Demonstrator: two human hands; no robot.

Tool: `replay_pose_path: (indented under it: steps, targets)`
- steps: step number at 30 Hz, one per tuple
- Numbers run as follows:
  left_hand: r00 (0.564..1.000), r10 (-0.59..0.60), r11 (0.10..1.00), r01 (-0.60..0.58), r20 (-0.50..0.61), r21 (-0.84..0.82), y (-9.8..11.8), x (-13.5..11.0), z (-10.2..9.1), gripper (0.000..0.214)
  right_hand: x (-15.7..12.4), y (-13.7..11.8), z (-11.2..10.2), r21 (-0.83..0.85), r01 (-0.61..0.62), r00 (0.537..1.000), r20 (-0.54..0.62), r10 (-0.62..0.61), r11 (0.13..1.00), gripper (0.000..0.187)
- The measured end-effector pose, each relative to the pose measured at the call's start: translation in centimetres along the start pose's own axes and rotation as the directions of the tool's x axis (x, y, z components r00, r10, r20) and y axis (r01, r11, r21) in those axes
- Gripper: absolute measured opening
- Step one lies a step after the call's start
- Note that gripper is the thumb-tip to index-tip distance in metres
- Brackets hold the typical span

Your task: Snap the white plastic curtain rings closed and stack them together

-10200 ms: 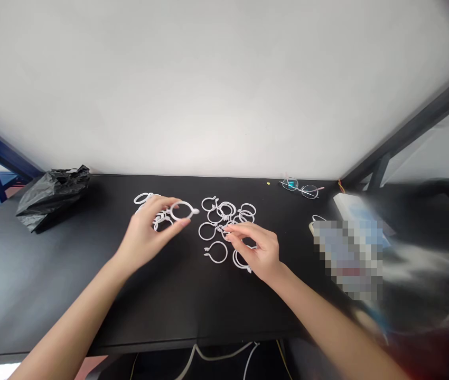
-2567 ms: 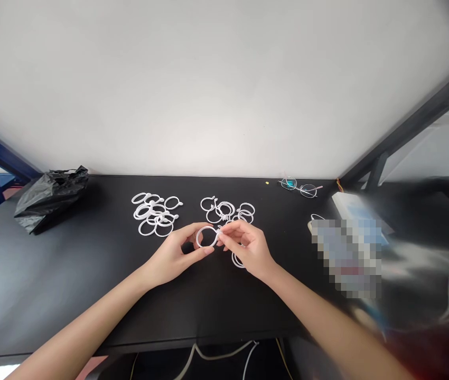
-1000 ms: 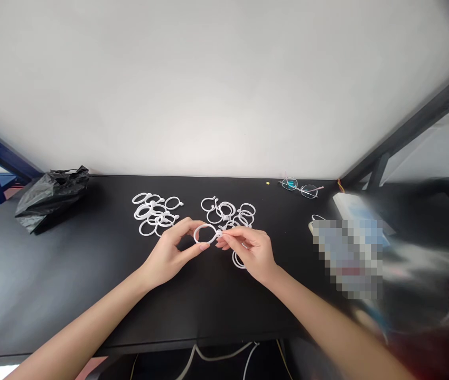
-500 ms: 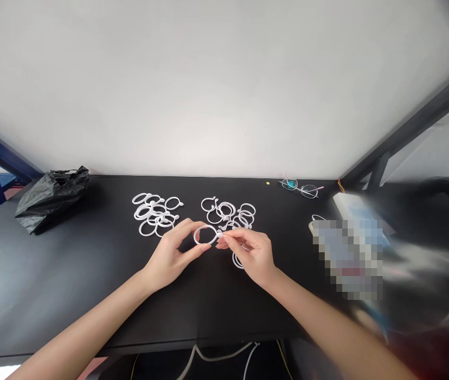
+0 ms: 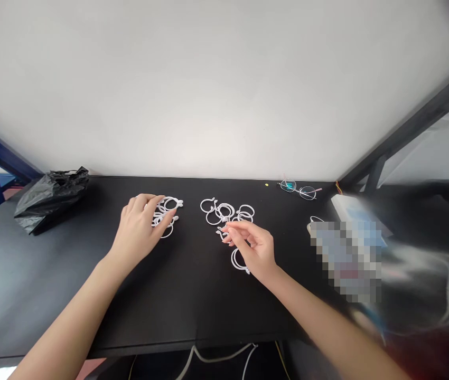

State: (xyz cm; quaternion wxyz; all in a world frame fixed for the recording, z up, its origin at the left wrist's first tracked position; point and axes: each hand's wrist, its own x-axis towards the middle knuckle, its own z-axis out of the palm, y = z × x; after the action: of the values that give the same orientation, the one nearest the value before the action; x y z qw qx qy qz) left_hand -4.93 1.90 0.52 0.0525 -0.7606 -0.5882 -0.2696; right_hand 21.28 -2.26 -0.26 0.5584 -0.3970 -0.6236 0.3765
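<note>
Several white plastic curtain rings with small clasp ends lie in two loose groups on the black table. Over the left group [image 5: 168,230] is my left hand [image 5: 139,227], its thumb and index finger curved around a white curtain ring [image 5: 172,198] at the top of the heap. The palm and fingers hide part of that group. My right hand [image 5: 254,245] hovers above the front of the right group [image 5: 224,211], fingers loosely bent, the thumb and index tips slightly apart. No ring shows clearly between them. Two overlapping rings [image 5: 235,264] lie below the right hand.
A crumpled black plastic bag [image 5: 52,198] sits at the left of the table [image 5: 177,295]. Eyeglasses [image 5: 298,190] lie near the back wall. A blurred-out object [image 5: 345,264] and a white box [image 5: 351,211] are at right, with cables beyond.
My left hand has moved left and away from me, carrying the ring from between both hands to the left group. My right hand has let go of that ring and stayed nearly in place.
</note>
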Motion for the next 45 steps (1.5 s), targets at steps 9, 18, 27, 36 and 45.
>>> replay_pose_path:
  steps: [9, 18, 27, 36, 45]
  targets:
    - [0.996, 0.004, 0.978, -0.023, 0.091, 0.209, -1.5, -0.6, 1.5, 0.044, -0.1, 0.0, 0.0, -0.042, 0.002, 1.0, 0.029, 0.0, 0.999, 0.016]
    - [0.993, -0.006, 0.979, -0.019, 0.121, 0.202, -1.4, -1.0, 2.0, 0.048, 0.0, 0.2, 0.0, -0.064, 0.002, 1.0, 0.014, -0.001, 0.998, 0.015]
    - [0.974, 0.192, 0.981, -0.19, 0.121, -0.031, 1.5, -0.8, 1.5, 0.038, 0.1, 0.2, 0.0, -0.079, 0.012, 1.0, -0.014, -0.013, 0.997, 0.014]
    - [0.806, 0.501, 0.864, -0.444, 0.317, -0.238, 5.5, -1.8, 3.1, 0.047, 0.2, 0.2, 0.0, -0.107, 0.051, 0.999, 0.006, -0.051, 0.993, 0.013]
    - [0.857, 0.43, 0.892, -0.355, 0.284, -0.279, 4.1, -1.3, 3.3, 0.028, 0.1, 0.3, -0.1, -0.096, 0.043, 0.999, -0.004, -0.044, 0.994, 0.013]
